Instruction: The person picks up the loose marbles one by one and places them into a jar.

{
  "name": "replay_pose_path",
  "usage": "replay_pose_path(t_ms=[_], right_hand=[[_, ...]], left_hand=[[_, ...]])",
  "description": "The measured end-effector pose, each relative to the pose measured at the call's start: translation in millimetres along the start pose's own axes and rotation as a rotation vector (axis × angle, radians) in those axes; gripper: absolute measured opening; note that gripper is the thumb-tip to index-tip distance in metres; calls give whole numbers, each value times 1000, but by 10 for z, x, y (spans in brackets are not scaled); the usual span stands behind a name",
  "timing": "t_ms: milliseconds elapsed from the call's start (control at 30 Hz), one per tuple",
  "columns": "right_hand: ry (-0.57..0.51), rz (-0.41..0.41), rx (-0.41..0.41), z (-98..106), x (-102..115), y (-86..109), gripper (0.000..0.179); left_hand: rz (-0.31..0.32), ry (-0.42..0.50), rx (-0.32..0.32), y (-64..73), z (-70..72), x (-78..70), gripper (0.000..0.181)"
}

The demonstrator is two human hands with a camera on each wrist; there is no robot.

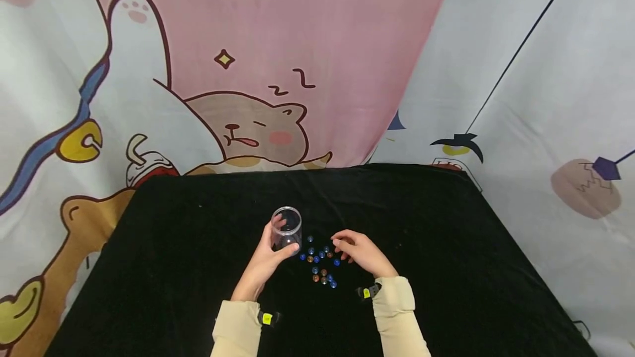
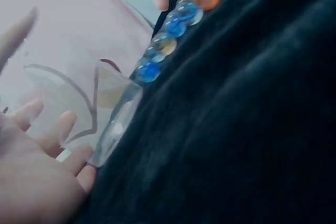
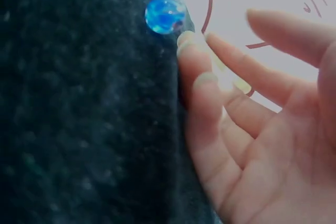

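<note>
My left hand (image 1: 264,264) holds a clear, see-through jar (image 1: 294,230), with the thumb on the near side and fingers around the far side. The jar's mouth faces up, and I see nothing inside it. In the left wrist view, the jar's base (image 2: 118,125) is at the black cloth. Several glass marbles, such as a blue marble (image 1: 316,259) and an orange-brown marble (image 1: 316,278), lie scattered right of the jar. At their right edge is my right hand (image 1: 366,253), its fingers loosely bent and thumb apart. A blue marble (image 3: 165,14) lies just beyond those fingertips.
Black cloth (image 1: 198,269) covers the table. Behind it hangs a pink and white curtain (image 1: 347,59) with cartoon animals. Each wrist wears a dark strap with a yellow tag, such as the left strap (image 1: 268,319).
</note>
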State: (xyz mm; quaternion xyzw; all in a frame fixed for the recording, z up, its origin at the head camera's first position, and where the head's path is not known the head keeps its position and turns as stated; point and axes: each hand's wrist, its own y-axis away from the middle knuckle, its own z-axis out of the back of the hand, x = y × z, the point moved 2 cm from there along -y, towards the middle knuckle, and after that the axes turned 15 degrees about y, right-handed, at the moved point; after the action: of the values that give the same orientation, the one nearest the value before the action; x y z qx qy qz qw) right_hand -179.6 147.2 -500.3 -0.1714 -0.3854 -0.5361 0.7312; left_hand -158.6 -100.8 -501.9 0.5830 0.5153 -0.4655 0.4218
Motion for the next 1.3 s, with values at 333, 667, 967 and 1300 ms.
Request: replay_pose_path(t_ms=[333, 667, 967, 1300], right_hand=[[192, -7, 33, 7, -11, 12, 23], [321, -5, -39, -50, 67, -59, 7], [337, -26, -15, -77, 97, -72, 18], [439, -85, -54, -100, 201, -74, 17]], left_hand=[[29, 41, -18, -17, -83, 60, 65], [-14, 38, -5, -32, 7, 126, 66], [55, 30, 43, 26, 14, -8, 64], [33, 6, 141, 54, -18, -89, 65]])
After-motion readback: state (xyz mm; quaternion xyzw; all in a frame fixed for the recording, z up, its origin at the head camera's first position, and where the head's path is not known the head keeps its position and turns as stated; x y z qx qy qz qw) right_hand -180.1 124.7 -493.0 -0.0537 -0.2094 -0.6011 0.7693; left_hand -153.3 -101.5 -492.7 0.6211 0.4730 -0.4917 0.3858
